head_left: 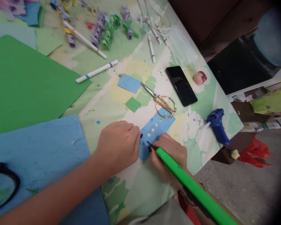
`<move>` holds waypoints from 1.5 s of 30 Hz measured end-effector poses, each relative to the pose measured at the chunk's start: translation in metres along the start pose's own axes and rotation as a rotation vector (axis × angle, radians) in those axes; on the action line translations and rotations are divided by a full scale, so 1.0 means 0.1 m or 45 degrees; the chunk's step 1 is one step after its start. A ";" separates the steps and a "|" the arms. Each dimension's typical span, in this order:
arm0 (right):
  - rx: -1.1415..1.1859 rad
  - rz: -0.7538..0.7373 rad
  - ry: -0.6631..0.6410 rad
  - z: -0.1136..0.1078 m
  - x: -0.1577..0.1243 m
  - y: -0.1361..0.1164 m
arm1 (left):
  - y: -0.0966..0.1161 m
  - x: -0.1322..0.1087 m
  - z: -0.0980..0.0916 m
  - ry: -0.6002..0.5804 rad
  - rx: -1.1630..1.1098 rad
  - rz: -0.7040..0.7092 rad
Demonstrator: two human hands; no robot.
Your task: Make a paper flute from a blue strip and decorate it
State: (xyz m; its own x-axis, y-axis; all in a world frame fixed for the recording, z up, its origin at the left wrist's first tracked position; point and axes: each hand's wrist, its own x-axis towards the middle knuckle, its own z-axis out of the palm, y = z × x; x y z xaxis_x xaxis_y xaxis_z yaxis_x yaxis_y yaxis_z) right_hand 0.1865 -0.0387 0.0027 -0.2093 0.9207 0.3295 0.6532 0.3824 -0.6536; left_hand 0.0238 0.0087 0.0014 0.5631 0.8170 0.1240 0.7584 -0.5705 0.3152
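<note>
A blue foam-like strip (162, 123) with a row of round holes lies slantwise on the table. My left hand (119, 142) is closed, its fingertips pressing the strip's left edge. In my right hand (170, 150) is a bright green utility knife (178, 172), its dark, narrow tip on the strip near the lowest hole. My right fingers wrap around the knife close to its tip. Gold-handled scissors (162, 101) rest with their loops over the strip's far end. Beyond my left hand lie a small blue rectangle (129, 83) and a green square (133, 104).
A black phone (181, 86) and a blue glue gun (217, 126) lie to the right, near the table edge. Large green (32, 84) and blue sheets (51, 150) cover the left side. White sticks (97, 71) and curled foam pieces (111, 29) lie at the back.
</note>
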 end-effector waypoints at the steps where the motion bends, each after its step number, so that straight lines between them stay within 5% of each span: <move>1: 0.019 0.037 0.044 -0.03 -0.01 0.00 | -0.01 0.00 -0.01 -0.011 -0.032 -0.020; 5: -0.038 0.124 0.280 -0.15 -0.10 0.07 | -0.07 0.00 -0.13 -0.111 -0.409 -0.142; 8: -0.243 -0.001 0.405 -0.26 -0.16 0.24 | -0.18 -0.02 -0.35 -0.274 -0.941 -0.264; 10: -0.403 -0.134 0.349 -0.34 -0.14 0.35 | -0.28 -0.06 -0.52 -0.301 -1.202 -0.325; 15: -0.683 -0.373 0.029 -0.43 0.25 0.44 | -0.53 -0.24 -0.80 0.062 -1.349 -0.563; 19: -0.954 -0.356 -0.204 -0.32 0.76 0.46 | -0.58 -0.32 -0.90 0.400 -1.384 -0.780; 24: -0.979 -0.383 -0.172 -0.16 1.27 0.49 | -0.50 -0.24 -1.00 0.701 -1.617 -0.877; 28: -0.927 -0.322 -0.043 -0.08 1.44 0.51 | -0.41 -0.12 -1.03 0.696 -1.773 -0.818; 32: -0.774 -0.222 0.107 -0.10 1.47 0.43 | -0.31 -0.01 -1.06 0.682 -1.784 -0.737; 36: -0.417 -0.181 0.199 -0.15 1.42 0.08 | -0.22 0.09 -1.06 0.722 -1.713 -0.664; 40: 0.832 -0.029 -0.081 -0.16 1.40 -0.34 | -0.17 0.19 -1.04 0.719 -1.717 -0.572; 45: 1.060 -0.029 -0.141 -0.21 1.48 -0.58 | -0.15 0.29 -1.17 0.752 -1.717 -0.478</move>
State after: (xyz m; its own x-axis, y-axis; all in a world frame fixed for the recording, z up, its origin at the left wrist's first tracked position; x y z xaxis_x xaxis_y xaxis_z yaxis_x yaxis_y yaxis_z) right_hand 0.1332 0.0733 0.1036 -0.3148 0.8977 0.3084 -0.0935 0.2940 -0.9512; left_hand -0.0097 0.0512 0.1100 -0.0446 0.9952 0.0874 -0.2185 -0.0951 0.9712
